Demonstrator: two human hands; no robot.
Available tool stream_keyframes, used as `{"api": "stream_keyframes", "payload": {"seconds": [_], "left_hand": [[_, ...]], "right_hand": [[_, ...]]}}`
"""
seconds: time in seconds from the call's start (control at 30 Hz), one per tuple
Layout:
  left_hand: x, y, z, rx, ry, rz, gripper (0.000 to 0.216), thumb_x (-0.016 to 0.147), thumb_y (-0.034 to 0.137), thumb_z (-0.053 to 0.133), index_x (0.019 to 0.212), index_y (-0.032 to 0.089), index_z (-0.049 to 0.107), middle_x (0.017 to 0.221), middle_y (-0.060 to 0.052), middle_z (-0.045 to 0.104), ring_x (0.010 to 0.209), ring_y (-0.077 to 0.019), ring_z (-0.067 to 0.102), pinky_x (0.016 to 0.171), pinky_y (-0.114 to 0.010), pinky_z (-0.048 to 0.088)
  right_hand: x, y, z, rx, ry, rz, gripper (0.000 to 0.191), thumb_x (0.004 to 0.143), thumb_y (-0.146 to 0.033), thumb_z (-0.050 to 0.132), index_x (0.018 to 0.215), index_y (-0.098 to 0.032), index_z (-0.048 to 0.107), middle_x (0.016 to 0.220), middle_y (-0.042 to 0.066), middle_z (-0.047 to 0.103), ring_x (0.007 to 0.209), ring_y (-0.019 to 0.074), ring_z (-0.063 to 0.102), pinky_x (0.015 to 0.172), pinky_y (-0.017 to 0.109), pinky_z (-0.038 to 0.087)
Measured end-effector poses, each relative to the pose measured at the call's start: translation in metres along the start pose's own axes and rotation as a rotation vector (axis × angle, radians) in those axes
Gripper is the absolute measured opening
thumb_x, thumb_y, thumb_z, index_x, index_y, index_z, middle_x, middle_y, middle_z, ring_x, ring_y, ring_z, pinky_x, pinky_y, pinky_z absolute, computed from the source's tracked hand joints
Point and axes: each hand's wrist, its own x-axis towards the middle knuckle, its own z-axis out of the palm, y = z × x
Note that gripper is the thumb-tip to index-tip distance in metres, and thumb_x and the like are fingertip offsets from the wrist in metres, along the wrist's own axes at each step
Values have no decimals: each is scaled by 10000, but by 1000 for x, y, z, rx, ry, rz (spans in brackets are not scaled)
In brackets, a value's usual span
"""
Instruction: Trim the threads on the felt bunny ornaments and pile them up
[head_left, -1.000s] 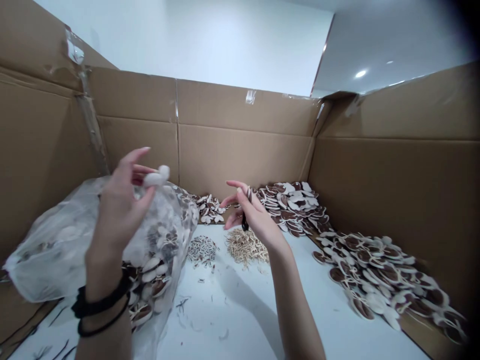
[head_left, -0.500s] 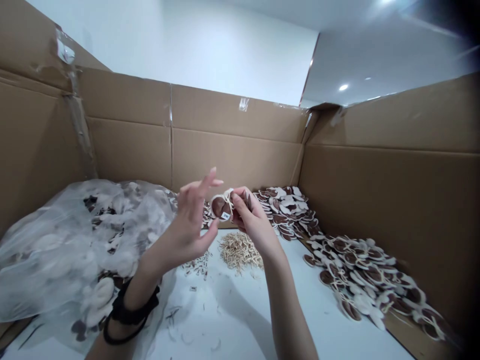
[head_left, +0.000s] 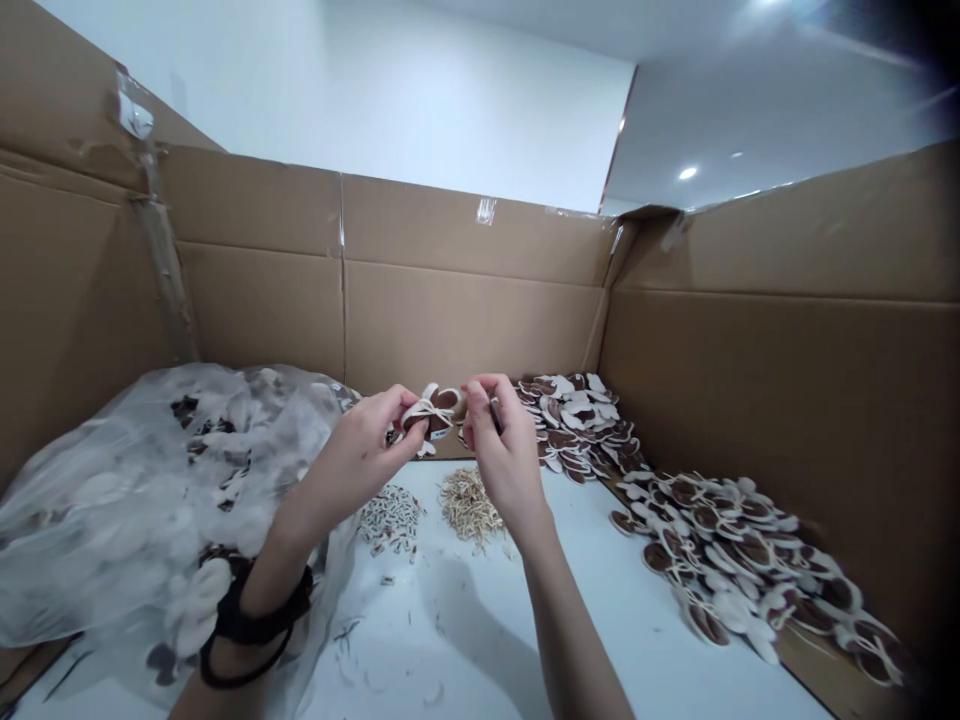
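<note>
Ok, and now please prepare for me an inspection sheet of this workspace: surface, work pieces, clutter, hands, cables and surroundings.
Surface: white table, with a shadow across it.
Work pieces: brown-and-white bow piece in hand; similar pieces in a right pile and a back pile; clear bag at left, with white and dark things inside.
Clutter: grey-white bits and cream bits in separate heaps; dark scraps scattered nearer.
Hands: left hand pinches the bow piece; right hand, close beside it, holds a thin dark thing, kind unclear.
Cables: nothing seen.
Surroundings: cardboard walls left, back and right; lit ceiling lamp beyond.
</note>
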Motion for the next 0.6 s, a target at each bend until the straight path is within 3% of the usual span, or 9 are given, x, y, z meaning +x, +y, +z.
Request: {"api": "stream_keyframes", "payload": {"seconds": [0.13,0.23,0.4,0.5,0.6], "left_hand": [[3,-1,4,145,137,60,213,900,301,479,723,188,440,682,19,491,657,-153,451,595,-267,333],[4,-5,5,200,170,173,220,902,287,495,711,185,451,711,3,521,702,-173,462,616,-279,350],[3,-5,9,287,235,372,109,875,248,577,812,178,521,921,-48,639,859,-216,530,721,-332,414],[1,-2,17,413,357,452,68,859,204,590,852,162,538,918,-71,655,871,-241,549,739,-367,417],[1,2,25,453,454,508,78,867,196,578,817,160,530,855,-72,657,825,-235,557,711,-365,413]], "right_hand": [[-3,-7,6,-294,-56,-34,287,884,-505,521,867,-219,507,575,-20,521,491,132,413,513,266,270],[-2,-7,8,-338,-82,-42,321,834,-523,587,817,-225,468,546,-34,492,486,136,406,518,267,257],[2,0,8,-110,-88,-14,322,757,-434,691,777,-228,444,589,-53,491,514,119,419,507,250,300],[0,0,14,62,-21,8,335,707,-364,740,787,-229,444,617,-61,497,522,108,424,495,240,318],[-3,-2,20,276,59,9,301,766,-363,701,758,-222,435,634,-55,488,545,102,446,513,236,351]]}}
